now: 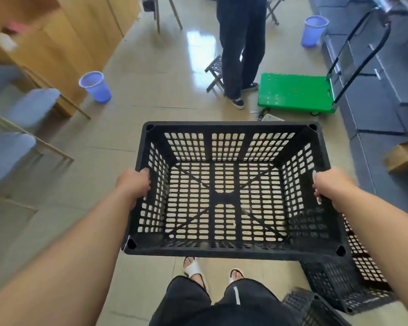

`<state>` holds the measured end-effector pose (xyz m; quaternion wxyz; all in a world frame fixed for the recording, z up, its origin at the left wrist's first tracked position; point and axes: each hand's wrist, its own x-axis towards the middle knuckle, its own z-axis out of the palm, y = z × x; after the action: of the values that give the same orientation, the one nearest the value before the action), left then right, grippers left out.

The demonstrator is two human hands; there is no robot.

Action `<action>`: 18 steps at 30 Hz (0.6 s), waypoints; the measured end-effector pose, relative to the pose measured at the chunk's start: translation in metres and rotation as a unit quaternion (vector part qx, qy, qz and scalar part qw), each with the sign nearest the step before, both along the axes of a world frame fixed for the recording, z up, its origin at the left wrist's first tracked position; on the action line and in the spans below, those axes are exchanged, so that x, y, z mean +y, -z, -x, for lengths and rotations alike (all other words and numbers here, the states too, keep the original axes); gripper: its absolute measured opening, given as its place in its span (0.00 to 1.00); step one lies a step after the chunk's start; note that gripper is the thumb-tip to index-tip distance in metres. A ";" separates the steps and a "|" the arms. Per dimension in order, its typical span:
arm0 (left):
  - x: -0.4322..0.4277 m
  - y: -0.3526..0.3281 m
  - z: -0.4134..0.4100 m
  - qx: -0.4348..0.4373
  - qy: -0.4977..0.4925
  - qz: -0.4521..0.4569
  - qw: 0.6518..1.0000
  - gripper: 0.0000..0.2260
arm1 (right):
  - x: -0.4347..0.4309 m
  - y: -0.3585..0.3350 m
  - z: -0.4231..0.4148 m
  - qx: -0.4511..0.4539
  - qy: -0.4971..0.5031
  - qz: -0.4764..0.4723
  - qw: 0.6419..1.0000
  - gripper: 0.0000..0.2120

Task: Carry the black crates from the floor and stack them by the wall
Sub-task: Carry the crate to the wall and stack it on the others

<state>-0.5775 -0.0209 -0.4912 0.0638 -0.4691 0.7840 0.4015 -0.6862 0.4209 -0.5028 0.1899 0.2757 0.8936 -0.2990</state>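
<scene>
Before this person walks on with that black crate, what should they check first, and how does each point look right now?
1. Left hand on the crate rim: ok.
2. Right hand on the opposite rim: ok.
3. Crate empty: ok.
4. Crate level: ok, roughly.
5. Path ahead: not ok; a standing person and a green cart are in the way.
6. Room by the wall for stacking: cannot tell.

Bright, even daylight fills my view, a white glare patch shines on the glossy floor tiles [199, 47] ahead, and the wide lens bends and blurs everything toward the edges.
</scene>
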 end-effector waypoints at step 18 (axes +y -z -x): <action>-0.206 -0.046 -0.362 0.061 -0.307 -0.004 0.950 0.17 | -0.359 -0.071 -0.109 0.071 -0.357 0.045 0.930 0.11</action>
<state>-0.2155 -0.2266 -0.4456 -0.1087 -0.6615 0.6029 0.4326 -0.5773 0.0618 -0.4313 0.2322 -0.0921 0.9298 -0.2703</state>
